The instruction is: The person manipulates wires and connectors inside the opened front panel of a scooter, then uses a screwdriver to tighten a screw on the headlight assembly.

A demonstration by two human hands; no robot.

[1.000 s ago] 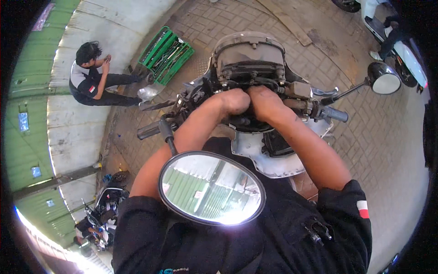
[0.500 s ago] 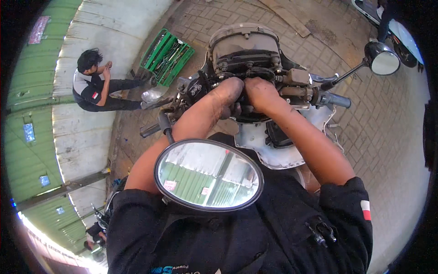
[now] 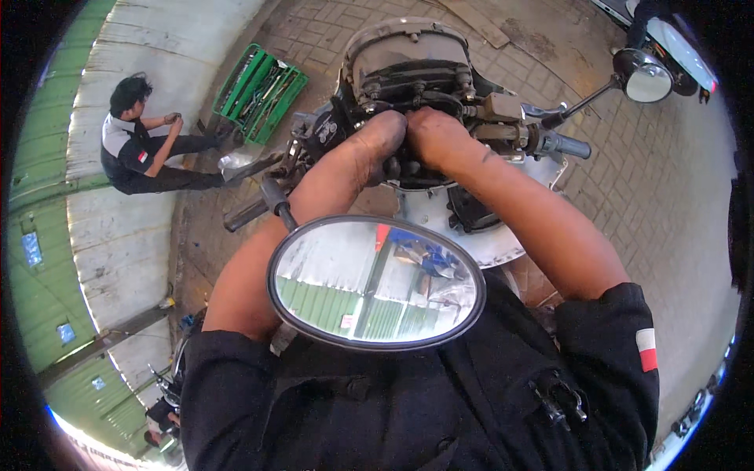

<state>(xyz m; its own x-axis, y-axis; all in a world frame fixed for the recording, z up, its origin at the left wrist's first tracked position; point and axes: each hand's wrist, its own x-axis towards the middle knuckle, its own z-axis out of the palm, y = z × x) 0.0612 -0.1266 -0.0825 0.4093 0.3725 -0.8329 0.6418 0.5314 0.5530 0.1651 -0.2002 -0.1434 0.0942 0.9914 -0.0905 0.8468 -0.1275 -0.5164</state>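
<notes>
Opened-up bike front (image 3: pixel 410 72) sits upper middle of the frame, left hand (image 3: pixel 384 133) and right hand (image 3: pixel 433 135) close together at its near side. Looks like fiddly two-handed work; can't tell how wide either grip is or what's held. Next move calls for careful touch.

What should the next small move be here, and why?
Perhaps ease the left hand slightly away from the right hand: they sit close together at the motorbike's exposed front, and whatever they grip, if anything, is hidden; a wider gap might uncover it.
</notes>
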